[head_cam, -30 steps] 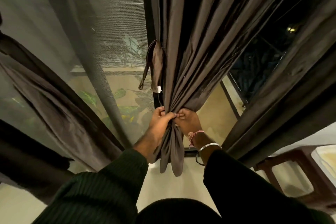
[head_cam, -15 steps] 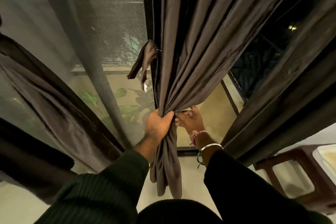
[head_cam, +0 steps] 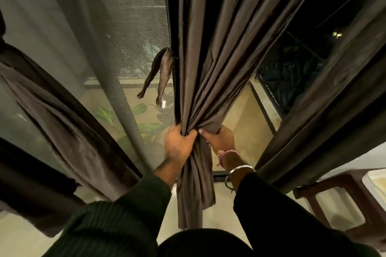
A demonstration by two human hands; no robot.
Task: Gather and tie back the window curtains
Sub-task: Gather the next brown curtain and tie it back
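At the window, the left hand (head_cam: 179, 144) squeezes the brown curtain (head_cam: 205, 81) into a bunch. Beside it, the right hand (head_cam: 220, 139) curls its fingers around more folds. A tie strap (head_cam: 161, 69) dangles just left of the curtain.

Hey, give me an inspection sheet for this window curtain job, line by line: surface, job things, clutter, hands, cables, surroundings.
Surface: pale floor below the window; no work table seen.
Job's things: brown curtain bunched into one bundle at hand height, its tail hanging loose below; fabric tieback strap dangles at the curtain's left edge, not yet around the bundle.
Clutter: brown plastic stool at lower right.
Hands: left hand grips the bundle; right hand holds the folds from the right.
Cables: nothing seen.
Surroundings: mesh window screen, green plant leaves outside, other curtains at left and right, dark outside.
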